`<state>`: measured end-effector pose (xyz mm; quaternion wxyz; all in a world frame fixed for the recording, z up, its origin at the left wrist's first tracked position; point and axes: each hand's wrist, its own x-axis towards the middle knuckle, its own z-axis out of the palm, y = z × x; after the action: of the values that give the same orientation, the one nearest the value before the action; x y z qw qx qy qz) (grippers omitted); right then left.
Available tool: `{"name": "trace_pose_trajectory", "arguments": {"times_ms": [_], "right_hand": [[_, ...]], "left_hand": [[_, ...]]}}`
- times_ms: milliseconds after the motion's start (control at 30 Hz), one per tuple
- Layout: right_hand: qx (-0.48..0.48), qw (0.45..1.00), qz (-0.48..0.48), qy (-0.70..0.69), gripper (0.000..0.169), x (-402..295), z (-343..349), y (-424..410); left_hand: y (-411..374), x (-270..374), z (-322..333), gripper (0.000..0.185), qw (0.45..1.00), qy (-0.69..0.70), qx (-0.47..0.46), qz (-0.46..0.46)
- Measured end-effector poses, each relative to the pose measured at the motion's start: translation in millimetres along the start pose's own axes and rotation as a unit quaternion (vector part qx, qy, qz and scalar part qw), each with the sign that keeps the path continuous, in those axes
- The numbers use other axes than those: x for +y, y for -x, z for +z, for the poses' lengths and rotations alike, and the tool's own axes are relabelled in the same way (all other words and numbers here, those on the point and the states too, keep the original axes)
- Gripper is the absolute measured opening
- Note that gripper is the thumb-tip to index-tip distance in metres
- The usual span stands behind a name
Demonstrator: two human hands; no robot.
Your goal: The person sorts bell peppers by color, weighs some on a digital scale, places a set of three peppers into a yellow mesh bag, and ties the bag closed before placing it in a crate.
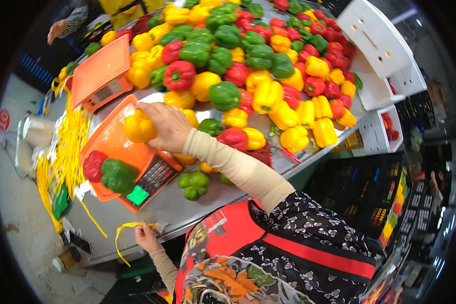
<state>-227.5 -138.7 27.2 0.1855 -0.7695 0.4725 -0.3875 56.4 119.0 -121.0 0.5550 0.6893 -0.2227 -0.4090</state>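
My right hand [169,127] grips a yellow bell pepper [139,127] above the orange weighing scale's pan [110,138]. On that pan rest a red bell pepper [95,166] and a green bell pepper [118,176], side by side near the keypad [157,174]. Down by the table's near edge, my left hand [146,237] pinches a yellow plastic strap [121,226], which curls to the left. A light green bell pepper [193,185] lies on the metal table right of the scale.
A large heap of mixed bell peppers [226,97] covers the far side. A second orange scale [102,72], bundled yellow straps [68,148], scissors with red handles [290,155] and white foam boxes [380,41] surround the work area. Another person's hand [56,31] shows at upper left.
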Motion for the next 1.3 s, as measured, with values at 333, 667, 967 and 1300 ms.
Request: {"name": "trace_pose_trajectory", "arguments": {"times_ms": [333,667,967,1300], "right_hand": [[0.098,0.984,0.11,0.102,0.07,60,-85,95],[0.013,0.758,0.527,0.384,0.061,206,-272,209],[-0.067,0.801,0.558,0.209,0.106,286,-300,230],[0.108,0.873,0.283,-0.382,0.072,177,-343,184]], "left_hand": [[17,-28,45,0.036,0.889,-0.41,0.07,0.193],[-69,-146,-67,0.044,0.896,-0.411,-0.038,0.161],[-55,-102,-32,0.039,0.841,-0.514,0.059,0.155],[-45,-116,-27,0.034,0.831,-0.523,0.081,0.172]]}}
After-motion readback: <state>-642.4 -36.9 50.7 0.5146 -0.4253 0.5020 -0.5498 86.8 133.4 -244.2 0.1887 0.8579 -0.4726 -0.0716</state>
